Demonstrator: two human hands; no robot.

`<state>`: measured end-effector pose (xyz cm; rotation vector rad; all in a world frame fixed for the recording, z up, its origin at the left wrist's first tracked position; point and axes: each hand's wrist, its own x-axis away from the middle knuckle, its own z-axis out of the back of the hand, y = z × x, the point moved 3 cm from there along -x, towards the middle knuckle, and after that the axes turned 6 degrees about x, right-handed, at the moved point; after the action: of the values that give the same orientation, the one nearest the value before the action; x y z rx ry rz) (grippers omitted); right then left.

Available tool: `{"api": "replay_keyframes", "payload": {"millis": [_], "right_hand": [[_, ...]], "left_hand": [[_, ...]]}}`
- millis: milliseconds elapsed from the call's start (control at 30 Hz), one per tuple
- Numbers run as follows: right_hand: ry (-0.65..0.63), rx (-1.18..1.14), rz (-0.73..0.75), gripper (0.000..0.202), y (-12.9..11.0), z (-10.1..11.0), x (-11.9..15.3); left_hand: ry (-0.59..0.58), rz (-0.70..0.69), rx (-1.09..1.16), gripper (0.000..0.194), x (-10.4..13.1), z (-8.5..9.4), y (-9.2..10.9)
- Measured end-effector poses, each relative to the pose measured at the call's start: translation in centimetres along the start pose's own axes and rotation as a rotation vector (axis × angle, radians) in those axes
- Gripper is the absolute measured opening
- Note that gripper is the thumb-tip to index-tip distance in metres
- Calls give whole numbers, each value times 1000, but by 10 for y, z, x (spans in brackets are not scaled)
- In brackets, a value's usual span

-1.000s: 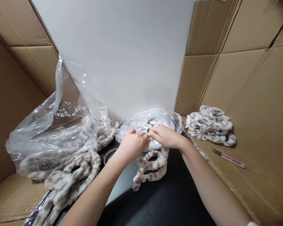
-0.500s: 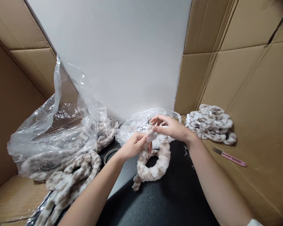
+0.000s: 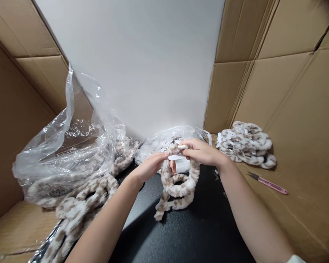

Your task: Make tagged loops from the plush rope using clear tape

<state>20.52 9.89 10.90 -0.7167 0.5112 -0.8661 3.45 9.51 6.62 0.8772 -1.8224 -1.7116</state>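
A fluffy white and brown fur ring [image 3: 193, 175] hangs between my hands above the black surface. My left hand [image 3: 153, 163] pinches its upper left side beside a white tag [image 3: 176, 157]. On the upper right, my right hand [image 3: 196, 150] grips the ring, with a small white piece between thumb and fingers. Just below lies a second fur ring [image 3: 185, 202], partly hidden by the first, with a furry end sticking out at its left and a white strip near it.
Clear plastic bag [image 3: 52, 146] over fur pieces [image 3: 82, 204] at left. Another clear bag [image 3: 150, 146] with small tags lies behind my hands. At right are a pile of fur rings [image 3: 246, 144] and pink-handled snips [image 3: 272, 185]. Cardboard walls stand at both sides.
The held ring has been lifted and spread, showing a second ring below. My right hand has closed on the ring's upper right with a white piece. My left hand has shifted slightly left.
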Motion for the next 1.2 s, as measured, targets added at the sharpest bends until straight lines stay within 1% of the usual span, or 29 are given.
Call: {"api": "replay_keyframes", "payload": {"millis": [200, 367, 467, 600, 667, 733, 833, 900, 1000, 1100, 1200], "right_hand": [[11, -29, 11, 12, -2, 0, 0], [-5, -93, 3, 11, 3, -4, -2], [-10, -103, -7, 12, 4, -5, -3], [13, -22, -14, 12, 0, -4, -2], [65, 38, 33, 13, -4, -5, -2], [138, 79, 120, 16, -10, -7, -2], [164, 102, 228, 22, -16, -14, -4], [148, 105, 236, 17, -17, -17, -5], [173, 92, 183, 19, -16, -16, -5], [213, 77, 137, 18, -16, -12, -3], [231, 76, 132, 19, -17, -12, -2]], "left_hand": [[27, -4, 2, 46, 0, 0, 2], [30, -6, 10, 35, 0, -1, 5], [72, 3, -63, 31, 1, 1, 3], [158, 13, -239, 32, 2, 5, 1], [176, 14, -304, 35, 2, 4, 2], [182, 20, -347, 39, 2, 2, 4], [155, 8, -390, 41, 4, -2, 9], [90, 29, -374, 38, 6, -5, 11], [25, 108, -239, 36, 9, -4, 10], [35, 123, -102, 36, 9, 0, 8], [65, 111, -99, 40, 9, 2, 10]]}}
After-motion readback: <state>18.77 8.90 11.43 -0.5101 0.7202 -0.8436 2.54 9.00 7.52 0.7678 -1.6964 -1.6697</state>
